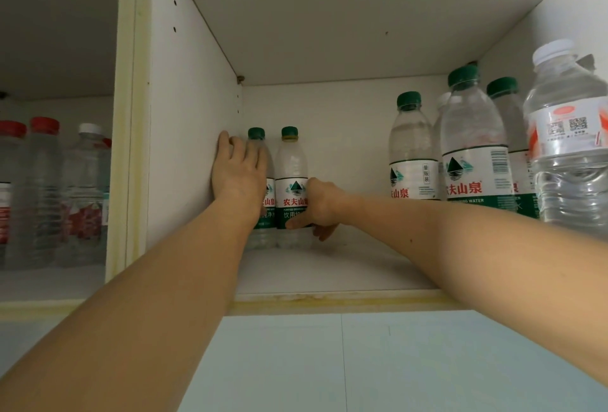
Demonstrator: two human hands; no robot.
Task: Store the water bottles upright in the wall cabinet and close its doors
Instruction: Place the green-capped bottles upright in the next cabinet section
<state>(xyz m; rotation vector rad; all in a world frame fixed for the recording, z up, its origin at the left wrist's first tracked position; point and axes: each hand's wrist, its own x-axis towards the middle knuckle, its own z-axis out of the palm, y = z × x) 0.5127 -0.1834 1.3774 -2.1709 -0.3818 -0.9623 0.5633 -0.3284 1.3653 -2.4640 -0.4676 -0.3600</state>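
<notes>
**Two bottles squared into the back-left corner of the shelf**

Both hands are deep in the white wall cabinet (pixel 197 108); the left hand (pixel 238 174) lies with straight fingers over the shoulder of a clear green-capped water bottle (pixel 257 135) at the 10 o'clock corner, pressing it toward the side wall, seemingly to keep it upright and tucked in; its grip is open, flat against the plastic. The right hand (pixel 317 204) pinches the label band of a second clear bottle with a green cap and green-and-white label (pixel 291 181), thumb in front, fingers curled behind, so its grip is closed on that bottle; the hold sits low, probably so the base slides without tipping. The two bottles stand touching, both upright.

At 3 o'clock stands a cluster of taller green-capped bottles (pixel 473 154) with a white-capped clear ribbed bottle (pixel 569 148) nearest the front edge; between the groups the shelf floor (pixel 345 266) is bare, giving room for more bottles and for withdrawing the arms; the pale yellow front lip (pixel 329 299) lies under both forearms. The neighbouring compartment at 9 o'clock holds red-capped bottles (pixel 42 181). No doors are in view.
</notes>
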